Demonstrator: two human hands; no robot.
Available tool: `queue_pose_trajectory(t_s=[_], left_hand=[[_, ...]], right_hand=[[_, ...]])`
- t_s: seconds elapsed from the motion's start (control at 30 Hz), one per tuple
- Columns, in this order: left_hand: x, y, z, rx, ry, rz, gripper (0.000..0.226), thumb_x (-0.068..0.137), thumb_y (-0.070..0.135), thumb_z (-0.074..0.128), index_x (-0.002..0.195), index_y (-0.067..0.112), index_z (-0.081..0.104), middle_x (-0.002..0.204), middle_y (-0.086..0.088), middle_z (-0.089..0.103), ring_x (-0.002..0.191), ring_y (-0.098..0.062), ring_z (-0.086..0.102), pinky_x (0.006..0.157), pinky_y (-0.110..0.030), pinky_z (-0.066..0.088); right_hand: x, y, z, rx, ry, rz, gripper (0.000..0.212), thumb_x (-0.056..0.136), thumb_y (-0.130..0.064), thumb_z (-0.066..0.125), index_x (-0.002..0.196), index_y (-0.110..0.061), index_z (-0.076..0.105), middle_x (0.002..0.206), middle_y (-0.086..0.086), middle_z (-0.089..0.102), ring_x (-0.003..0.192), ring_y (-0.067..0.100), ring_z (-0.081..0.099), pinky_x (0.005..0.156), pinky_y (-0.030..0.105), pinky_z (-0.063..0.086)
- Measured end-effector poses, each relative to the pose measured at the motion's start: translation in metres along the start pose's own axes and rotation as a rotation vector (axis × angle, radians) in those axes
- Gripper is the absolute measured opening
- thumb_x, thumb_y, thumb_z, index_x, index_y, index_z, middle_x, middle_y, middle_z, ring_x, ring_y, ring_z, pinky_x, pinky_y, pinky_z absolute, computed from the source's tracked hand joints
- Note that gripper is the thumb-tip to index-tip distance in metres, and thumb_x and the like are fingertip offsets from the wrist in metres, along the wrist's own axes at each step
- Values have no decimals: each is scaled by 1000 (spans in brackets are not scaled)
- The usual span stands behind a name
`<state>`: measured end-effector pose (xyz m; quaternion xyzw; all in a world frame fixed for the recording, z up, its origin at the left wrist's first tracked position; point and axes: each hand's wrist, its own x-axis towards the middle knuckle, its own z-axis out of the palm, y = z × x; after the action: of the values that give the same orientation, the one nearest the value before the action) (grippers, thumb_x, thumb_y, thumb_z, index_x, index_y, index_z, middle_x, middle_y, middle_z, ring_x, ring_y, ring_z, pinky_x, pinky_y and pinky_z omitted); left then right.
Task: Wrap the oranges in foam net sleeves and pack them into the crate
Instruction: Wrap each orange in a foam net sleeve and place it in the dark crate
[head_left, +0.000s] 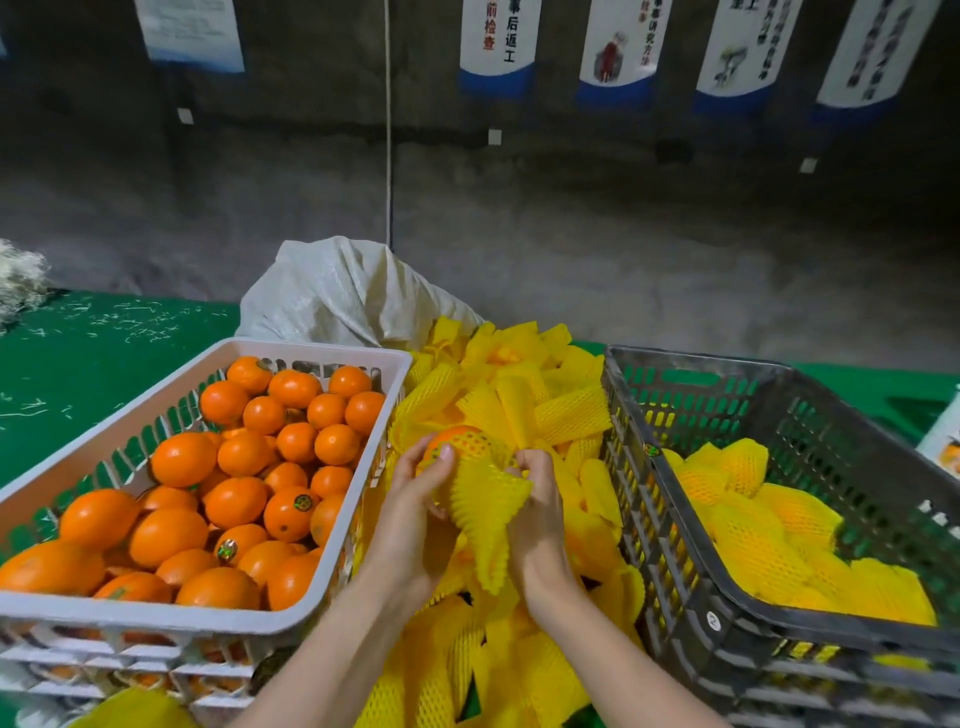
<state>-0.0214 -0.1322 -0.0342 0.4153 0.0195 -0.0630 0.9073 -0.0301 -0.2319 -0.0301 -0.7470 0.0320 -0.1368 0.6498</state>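
Above the pile of loose sleeves (519, 400) in the middle, the left hand (415, 525) is gripping an orange (457, 441) sitting partly inside a yellow foam sleeve (485, 514), while the right hand (537, 514) is pinching the sleeve's loose end. Bare oranges (234, 499) are filling the white crate (156, 616) on the left; wrapped oranges (769, 535) are lying in the dark crate (670, 561) on the right.

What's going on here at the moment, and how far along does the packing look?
A person is sleeving one orange: the left hand holds it while the right hand pinches the yellow foam net sleeve, which covers only part of it. The white crate on the left is full of bare oranges. The dark crate on the right holds some wrapped oranges. A loose pile of sleeves lies between them.
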Motion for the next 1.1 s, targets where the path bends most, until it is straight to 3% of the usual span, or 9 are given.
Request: queue_pose_trajectory(t_s=[0.2, 0.33, 0.43, 0.6, 0.7, 0.8, 0.9, 0.97, 1.1], left_hand=[[-2, -9, 17, -136, 38, -148, 46, 93, 47, 47, 108, 8, 67, 102, -15, 72, 91, -26, 70, 81, -41, 50], [-6, -15, 14, 197, 45, 46, 18, 101, 20, 43, 94, 26, 58, 80, 10, 71, 65, 8, 66, 54, -12, 50], [-7, -20, 13, 263, -46, 73, 45, 97, -8, 39, 88, 33, 56, 64, 30, 66, 60, 18, 60, 48, -8, 47], [3, -15, 14, 197, 34, 21, 27, 81, 51, 53, 91, 29, 63, 78, 11, 74, 75, -6, 70, 70, -32, 50], [6, -19, 14, 370, 111, 77, 39, 85, 60, 47, 103, 29, 62, 98, 13, 69, 90, -2, 64, 73, -25, 47], [6, -21, 13, 622, 177, 298, 31, 90, 62, 38, 87, 46, 65, 97, 26, 57, 90, 17, 53, 82, -24, 37], [8, -18, 13, 707, 253, 481, 47, 89, 58, 44, 61, 21, 49, 81, -4, 57, 80, -14, 57, 79, -37, 39], [9, -12, 17, 467, 250, 398, 49, 92, 47, 50, 54, 17, 57, 66, -2, 63, 68, -15, 60, 71, -34, 44], [10, -9, 17, 238, 172, 119, 26, 95, 35, 52, 82, 20, 68, 70, 9, 73, 72, -8, 69, 62, -26, 53]], right_hand=[[0, -6, -9, -119, 111, -89, 30, 71, -35, 35, 93, -16, 44, 73, -3, 47, 75, 20, 44, 62, 33, 27], [20, -9, -22, 8, 97, -31, 10, 89, -17, 49, 82, -11, 48, 73, 2, 47, 74, 20, 44, 63, 31, 30], [26, -6, -26, 161, 31, 91, 25, 92, -2, 49, 70, -14, 51, 74, 6, 52, 77, 21, 48, 69, 33, 37], [21, -5, -32, 347, -170, 356, 47, 96, -27, 48, 51, -18, 62, 56, -3, 66, 61, 20, 59, 56, 25, 46], [21, -5, -24, 294, -213, 428, 47, 90, -50, 47, 69, -16, 71, 93, 15, 72, 92, 32, 66, 85, 47, 52], [17, -4, -15, 246, -130, 373, 41, 92, -50, 45, 78, -18, 65, 98, 18, 65, 105, 40, 59, 96, 54, 44], [14, -3, -15, 333, -145, 417, 49, 93, -53, 38, 83, -16, 67, 98, 15, 69, 100, 34, 64, 92, 48, 49], [15, -5, -17, 503, -214, 502, 53, 96, -48, 34, 75, -13, 69, 76, 8, 73, 75, 21, 70, 70, 31, 58], [17, -10, -18, 655, -181, 519, 29, 97, -35, 42, 109, -15, 60, 75, 7, 69, 68, 19, 64, 57, 26, 50]])
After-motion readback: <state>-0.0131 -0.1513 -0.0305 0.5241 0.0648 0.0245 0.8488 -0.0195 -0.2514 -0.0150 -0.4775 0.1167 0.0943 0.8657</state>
